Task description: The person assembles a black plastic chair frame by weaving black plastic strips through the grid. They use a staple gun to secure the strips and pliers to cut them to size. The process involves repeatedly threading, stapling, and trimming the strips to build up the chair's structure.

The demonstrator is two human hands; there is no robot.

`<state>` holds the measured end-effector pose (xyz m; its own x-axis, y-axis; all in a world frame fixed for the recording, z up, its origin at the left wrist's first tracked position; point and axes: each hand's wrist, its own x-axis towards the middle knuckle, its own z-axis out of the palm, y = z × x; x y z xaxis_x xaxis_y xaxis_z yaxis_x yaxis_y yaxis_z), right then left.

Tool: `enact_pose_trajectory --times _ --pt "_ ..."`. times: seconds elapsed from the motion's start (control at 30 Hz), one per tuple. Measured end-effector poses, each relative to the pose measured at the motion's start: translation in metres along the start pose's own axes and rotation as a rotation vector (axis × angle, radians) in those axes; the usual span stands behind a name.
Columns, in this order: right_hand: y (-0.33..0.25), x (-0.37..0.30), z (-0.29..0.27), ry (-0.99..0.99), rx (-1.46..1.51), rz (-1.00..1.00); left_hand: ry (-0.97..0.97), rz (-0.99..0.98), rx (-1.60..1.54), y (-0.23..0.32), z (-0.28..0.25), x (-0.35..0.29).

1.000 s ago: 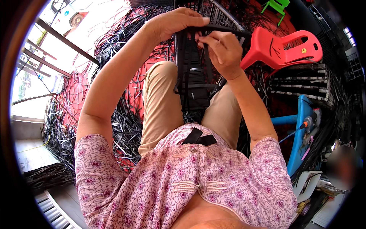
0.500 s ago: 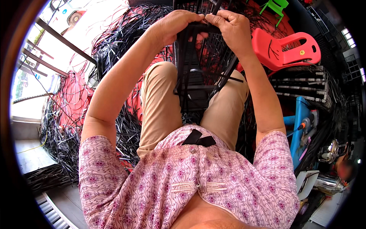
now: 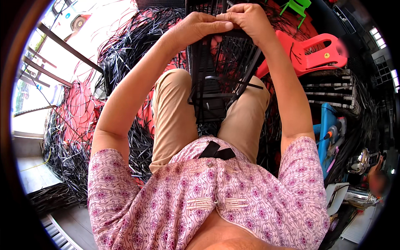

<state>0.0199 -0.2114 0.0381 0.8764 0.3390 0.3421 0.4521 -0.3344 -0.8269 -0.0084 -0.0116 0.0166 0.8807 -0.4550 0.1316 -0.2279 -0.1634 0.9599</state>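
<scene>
A black woven frame of plastic strips [image 3: 216, 79] stands between my knees. Both hands meet at its top edge. My left hand [image 3: 199, 29] curls over the upper bar, fingers closed on a black strip. My right hand [image 3: 246, 17] pinches the same strip right beside it, fingertips touching the left ones. Loose black strips [image 3: 233, 83] hang down the frame toward my lap. The upper end of the frame is cut off by the picture's top.
Heaps of black and red plastic strips [image 3: 83, 125] cover the floor to my left. A red plastic chair [image 3: 316, 54] lies on its side at right, above a stack of woven panels [image 3: 333, 91]. A blue stand [image 3: 327, 133] with tools is at right.
Both hands have risen to the top of the frame and come together; the right hand, earlier lower and apart on the strip, now meets the left.
</scene>
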Motion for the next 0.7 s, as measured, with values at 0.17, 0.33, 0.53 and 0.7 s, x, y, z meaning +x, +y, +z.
enact_pose_trajectory --times 0.17,0.33,0.53,0.7 --pt "0.002 0.02 -0.003 -0.141 0.121 0.193 -0.023 -0.118 0.088 0.02 -0.007 0.005" --pt "0.006 0.01 -0.013 0.024 0.205 0.229 -0.192 0.0 0.093 0.005 -0.013 0.036" --pt "-0.009 -0.077 0.011 0.721 0.046 -0.346 0.094 -0.116 0.201 0.011 -0.014 -0.005" --pt "0.032 -0.192 -0.1 0.986 -0.585 -0.143 -0.013 -0.187 0.081 -0.018 -0.039 0.012"
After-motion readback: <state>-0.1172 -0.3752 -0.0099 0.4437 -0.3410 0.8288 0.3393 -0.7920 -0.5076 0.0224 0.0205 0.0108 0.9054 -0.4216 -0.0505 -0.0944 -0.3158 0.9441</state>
